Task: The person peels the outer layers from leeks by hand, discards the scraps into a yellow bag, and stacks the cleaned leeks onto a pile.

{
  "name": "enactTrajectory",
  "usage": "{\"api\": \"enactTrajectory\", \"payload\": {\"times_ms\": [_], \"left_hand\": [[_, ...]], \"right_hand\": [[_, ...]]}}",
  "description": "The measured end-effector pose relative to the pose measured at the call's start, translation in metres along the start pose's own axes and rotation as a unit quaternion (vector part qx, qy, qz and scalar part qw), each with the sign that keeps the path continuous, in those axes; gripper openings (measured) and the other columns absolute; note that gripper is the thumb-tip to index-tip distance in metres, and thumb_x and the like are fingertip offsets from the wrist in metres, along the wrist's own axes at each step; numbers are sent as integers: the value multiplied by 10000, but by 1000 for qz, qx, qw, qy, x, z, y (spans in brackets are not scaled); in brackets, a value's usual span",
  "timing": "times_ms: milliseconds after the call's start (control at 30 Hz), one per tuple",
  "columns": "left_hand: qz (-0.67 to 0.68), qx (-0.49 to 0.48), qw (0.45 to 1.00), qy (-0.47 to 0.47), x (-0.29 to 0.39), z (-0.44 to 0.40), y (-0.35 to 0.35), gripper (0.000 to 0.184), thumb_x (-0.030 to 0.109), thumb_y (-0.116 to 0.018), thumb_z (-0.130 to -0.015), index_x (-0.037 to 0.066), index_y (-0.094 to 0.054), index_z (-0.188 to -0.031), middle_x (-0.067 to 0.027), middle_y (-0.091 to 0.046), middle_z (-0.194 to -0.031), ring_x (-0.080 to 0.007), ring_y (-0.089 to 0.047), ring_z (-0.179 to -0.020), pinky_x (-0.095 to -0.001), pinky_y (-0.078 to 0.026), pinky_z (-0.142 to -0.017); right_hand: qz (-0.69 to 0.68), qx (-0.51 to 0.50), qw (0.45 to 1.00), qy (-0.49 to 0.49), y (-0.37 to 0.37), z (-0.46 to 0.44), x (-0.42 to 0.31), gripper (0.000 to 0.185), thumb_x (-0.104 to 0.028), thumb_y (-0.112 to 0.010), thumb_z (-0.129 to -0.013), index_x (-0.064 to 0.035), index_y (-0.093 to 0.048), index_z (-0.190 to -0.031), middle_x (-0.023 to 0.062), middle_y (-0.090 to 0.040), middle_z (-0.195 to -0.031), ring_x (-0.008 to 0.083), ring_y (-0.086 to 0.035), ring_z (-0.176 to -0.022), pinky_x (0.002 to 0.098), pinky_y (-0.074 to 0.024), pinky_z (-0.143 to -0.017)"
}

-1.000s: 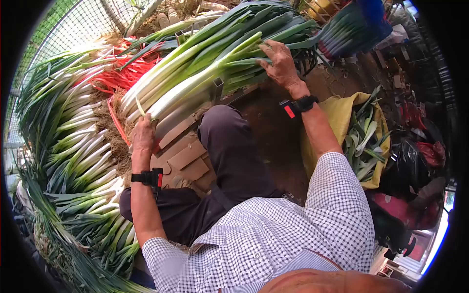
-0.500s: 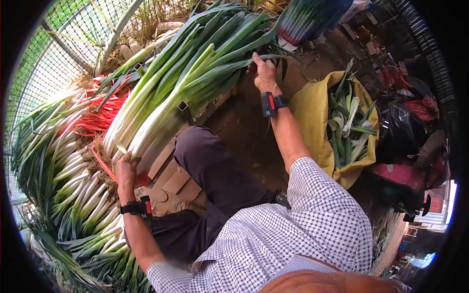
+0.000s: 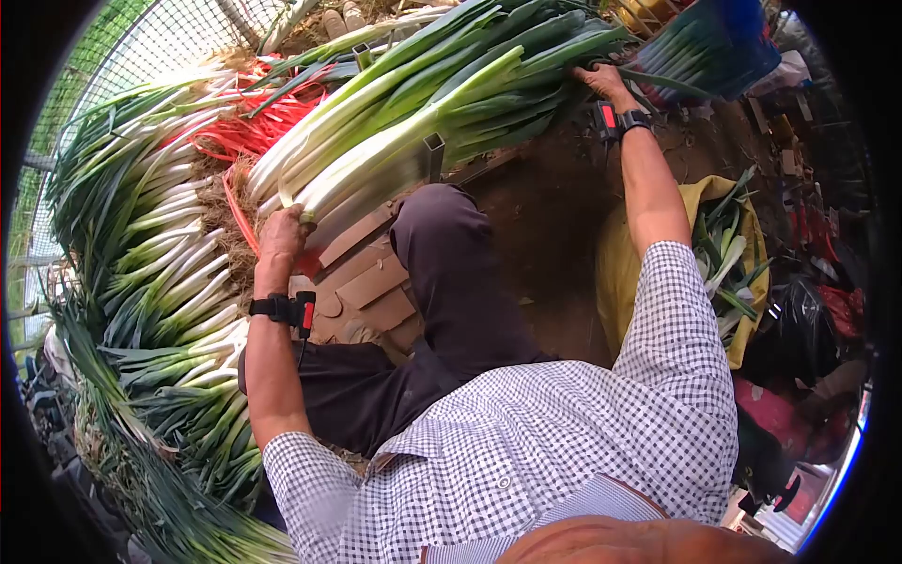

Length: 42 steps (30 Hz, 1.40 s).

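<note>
A large pile of leeks (image 3: 442, 89) lies slantwise across a metal stand (image 3: 434, 155), green leaves to the upper right and white stems to the lower left. My left hand (image 3: 285, 235) is closed round the root end of a leek at the near edge of the pile. At the opposite end, my right hand (image 3: 606, 83) has its fingers bent round the leaf tips. Its fingertips are partly hidden by the leaves.
Red plastic ties (image 3: 258, 127) lie beside the pile. Rows of leeks with roots (image 3: 174, 273) fill the left side, by a mesh fence (image 3: 122, 56). A yellow sack (image 3: 620, 273) with leek leaves stands at right. A blue printed bag (image 3: 714, 47) is behind.
The view has shifted, so most things appear higher and further right. My right hand has moved outward along the leaves, away from my left hand, which stays at the root end.
</note>
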State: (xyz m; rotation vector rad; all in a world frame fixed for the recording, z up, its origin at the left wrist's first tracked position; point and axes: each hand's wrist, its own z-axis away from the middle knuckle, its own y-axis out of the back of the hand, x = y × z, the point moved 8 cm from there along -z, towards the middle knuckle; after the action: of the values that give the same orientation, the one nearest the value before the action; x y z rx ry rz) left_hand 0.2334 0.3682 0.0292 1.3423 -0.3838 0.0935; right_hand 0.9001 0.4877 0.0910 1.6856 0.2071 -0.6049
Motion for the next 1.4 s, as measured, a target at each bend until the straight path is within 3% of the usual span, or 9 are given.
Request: {"api": "enactTrajectory", "payload": {"times_ms": [100, 167, 267, 400, 500, 567, 1300, 1367, 1400], "left_hand": [[-24, 60, 997, 39, -4, 18, -13, 313, 244, -706, -797, 140, -665, -1090, -194, -689, -970, -382, -669, -877, -473, -514, -729], [-55, 72, 995, 27, 3, 24, -16, 372, 250, -685, -820, 161, -623, -1176, -184, -689, -992, -386, -670, -897, -474, -520, -749], [8, 28, 999, 44, 19, 26, -4, 380, 274, -662, -842, 172, -611, -1204, -192, -692, -992, -392, -667, -933, -480, -521, -773], [-10, 40, 998, 42, -5, 10, -19, 367, 276, -650, -851, 156, -611, -1196, -234, -682, -959, -421, -662, -916, -510, -509, -760], [-8, 25, 1000, 1, -7, 8, -10, 276, 258, -670, -851, 113, -666, -1086, -241, -676, -905, -414, -662, -874, -496, -506, -759], [-1, -3, 999, -32, -6, 6, 1, 265, 226, -708, -834, 88, -710, -1060, -233, -681, -933, -396, -665, -889, -455, -512, -782], [70, -62, 995, -14, -56, -10, -47, 214, 227, -690, -851, 86, -699, -1011, -154, -693, -837, -272, -673, -716, -389, -519, -656], [543, -81, 788, 277, -116, -14, -100, 219, 205, -691, -858, 70, -702, -1029, -159, -700, -857, -283, -680, -765, -402, -526, -713], [340, -26, 935, 99, -82, -12, -55, 224, 202, -693, -862, 65, -702, -1040, -173, -702, -878, -305, -680, -802, -401, -524, -744]], "right_hand": [[16, -48, 994, -98, 8, 27, -2, 804, -697, -716, -726, 68, -711, -975, 231, -710, -957, 297, -673, -898, 375, -499, -828], [-158, 100, 981, -44, 9, 35, 23, 651, -600, -755, -752, 39, -718, -873, 193, -705, -821, 263, -674, -805, 373, -504, -759], [8, 206, 976, -76, 52, 83, 4, 334, -342, -748, -832, -10, -712, -849, 170, -706, -782, 271, -685, -755, 372, -513, -697], [56, 226, 893, 386, 32, 147, -207, 242, -182, -725, -818, -80, -696, -1035, 108, -679, -1079, 307, -614, -1050, 418, -456, -949], [144, 93, 821, 545, -53, 159, -282, 365, -324, -669, -882, -109, -657, -1176, 68, -654, -1144, 260, -550, -1167, 425, -344, -1056], [196, -160, 856, 451, -99, 140, -277, 365, -282, -659, -898, -121, -636, -1225, 88, -634, -1219, 282, -553, -1158, 419, -330, -1084], [105, -228, 857, 449, -125, 127, -260, 328, -289, -669, -887, -96, -684, -1151, 94, -672, -1153, 271, -565, -1145, 410, -358, -1046], [49, -198, 847, 490, -118, 126, -262, 386, -377, -685, -859, -106, -712, -1132, 116, -704, -1037, 336, -619, -1021, 420, -455, -927], [73, -228, 848, 472, -122, 122, -263, 423, -393, -695, -844, -106, -702, -1155, 144, -704, -1058, 365, -627, -1017, 414, -473, -922]]}}
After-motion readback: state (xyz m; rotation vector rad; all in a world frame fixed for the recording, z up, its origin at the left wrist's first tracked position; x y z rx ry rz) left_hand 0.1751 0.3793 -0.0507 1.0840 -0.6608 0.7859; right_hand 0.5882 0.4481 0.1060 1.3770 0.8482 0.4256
